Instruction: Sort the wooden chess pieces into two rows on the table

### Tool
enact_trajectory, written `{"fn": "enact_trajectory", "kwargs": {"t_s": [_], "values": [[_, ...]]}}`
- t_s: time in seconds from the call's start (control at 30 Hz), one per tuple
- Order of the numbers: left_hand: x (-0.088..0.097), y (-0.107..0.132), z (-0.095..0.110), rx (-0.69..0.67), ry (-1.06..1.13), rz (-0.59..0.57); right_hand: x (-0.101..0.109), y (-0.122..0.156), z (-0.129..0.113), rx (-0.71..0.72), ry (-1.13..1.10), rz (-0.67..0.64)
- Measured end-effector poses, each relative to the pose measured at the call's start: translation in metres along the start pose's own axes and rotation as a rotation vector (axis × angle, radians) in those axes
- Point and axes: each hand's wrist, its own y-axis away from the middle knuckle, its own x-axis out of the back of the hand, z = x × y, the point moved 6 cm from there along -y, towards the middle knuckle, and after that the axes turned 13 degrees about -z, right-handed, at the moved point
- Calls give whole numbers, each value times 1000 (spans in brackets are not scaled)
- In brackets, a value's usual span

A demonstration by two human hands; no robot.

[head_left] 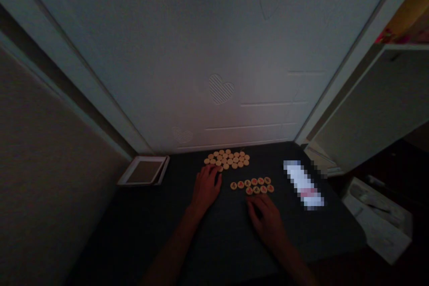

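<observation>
A cluster of several round wooden discs (228, 159) lies face down at the far side of a dark table (150, 223). A smaller group of discs with red marks (254, 185) lies nearer, in two short rows. My left hand (206, 187) rests flat on the table, fingers stretched out, its fingertips touching the near left edge of the plain cluster. My right hand (266, 216) lies flat just below the marked discs, fingers spread, holding nothing.
An open shallow box (144, 171) sits at the table's far left corner. A blurred white object (303, 184) lies at the right. A white door (214, 62) stands behind the table. A white cabinet (372, 107) and papers (378, 219) are at the right.
</observation>
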Motion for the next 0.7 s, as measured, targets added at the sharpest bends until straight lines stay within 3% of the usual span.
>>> {"fn": "enact_trajectory", "kwargs": {"t_s": [0.13,0.23,0.43,0.7], "values": [[-2,2,-2,7,18,6,31,-29,8,-1,51,-4],[-2,2,-3,8,41,9,47,-71,30,-18,119,-122],[-3,3,-6,14,44,6,38,-141,71,27,218,-291],[1,5,-7,13,109,43,24,-141,92,32,243,-374]]}}
